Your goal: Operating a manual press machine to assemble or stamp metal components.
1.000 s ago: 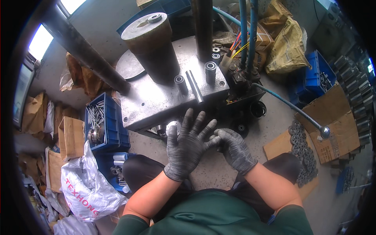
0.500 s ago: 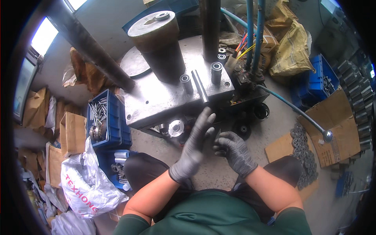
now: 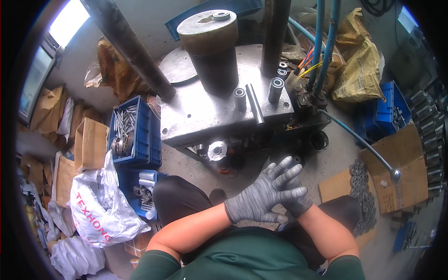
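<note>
My left hand [image 3: 261,195], in a grey glove, is held over my lap with its fingers spread and nothing seen in them. Behind it, my gloved right hand [image 3: 299,205] is partly covered, and its fingers are mostly hidden; the two hands overlap or touch. Beyond them stands a metal machine table [image 3: 196,114]. A shiny steel shaft [image 3: 255,105] lies on it, its near end at the front edge. Stacks of bearings stand on either side, a left stack [image 3: 239,99] and a right stack [image 3: 276,91].
A thick metal cylinder [image 3: 212,70] rises from the table with one bearing [image 3: 221,16] on top. To the left are a blue crate of metal rods [image 3: 151,135] and a white sack [image 3: 100,205]. Many ring parts [image 3: 363,196] lie on cardboard at right. A jointed hose [image 3: 359,135] reaches out there.
My hands have come nearer my body and together, the left moving right across the right one and spreading its fingers. The view has shifted slightly; the shaft and bearings stay put.
</note>
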`<state>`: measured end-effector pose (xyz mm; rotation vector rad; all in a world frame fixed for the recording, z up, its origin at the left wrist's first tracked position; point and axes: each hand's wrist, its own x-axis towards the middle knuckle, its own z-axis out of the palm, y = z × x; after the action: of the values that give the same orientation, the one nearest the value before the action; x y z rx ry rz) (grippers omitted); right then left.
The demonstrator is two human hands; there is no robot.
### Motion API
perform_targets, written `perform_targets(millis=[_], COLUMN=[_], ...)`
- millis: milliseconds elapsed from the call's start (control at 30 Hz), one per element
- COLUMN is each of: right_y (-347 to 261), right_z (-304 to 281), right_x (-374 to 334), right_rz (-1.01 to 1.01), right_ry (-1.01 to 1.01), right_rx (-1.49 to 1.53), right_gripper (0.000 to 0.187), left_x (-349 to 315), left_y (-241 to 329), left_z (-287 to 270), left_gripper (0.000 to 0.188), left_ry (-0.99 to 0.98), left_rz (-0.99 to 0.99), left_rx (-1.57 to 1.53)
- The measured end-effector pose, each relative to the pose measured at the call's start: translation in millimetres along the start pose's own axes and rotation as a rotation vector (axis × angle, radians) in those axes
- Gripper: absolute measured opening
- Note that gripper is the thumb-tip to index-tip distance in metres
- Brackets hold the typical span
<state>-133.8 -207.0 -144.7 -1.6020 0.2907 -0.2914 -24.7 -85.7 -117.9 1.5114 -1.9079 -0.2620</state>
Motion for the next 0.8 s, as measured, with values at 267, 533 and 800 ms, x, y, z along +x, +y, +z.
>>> perform_targets(millis=[267, 533, 800], right_y=[-28, -23, -36], right_z=[9, -1, -24], right_x=[-5, 11, 15], right_rz=[0.448, 0.259, -0.275], right_ry=[-0.077, 0.045, -0.143], right_rx=[0.1, 0.296, -0.247], right_gripper=[0.024, 0.025, 0.021], left_x=[-5, -5, 1], left_y=[-10, -22, -11], left_z=[0, -30, -38], left_gripper=[0.096, 0.076, 0.074], left_ry=[0.436, 0.818, 0.756], left_rz=[-0.274, -0.312, -0.252], left_rx=[-0.887, -2.075, -2.297])
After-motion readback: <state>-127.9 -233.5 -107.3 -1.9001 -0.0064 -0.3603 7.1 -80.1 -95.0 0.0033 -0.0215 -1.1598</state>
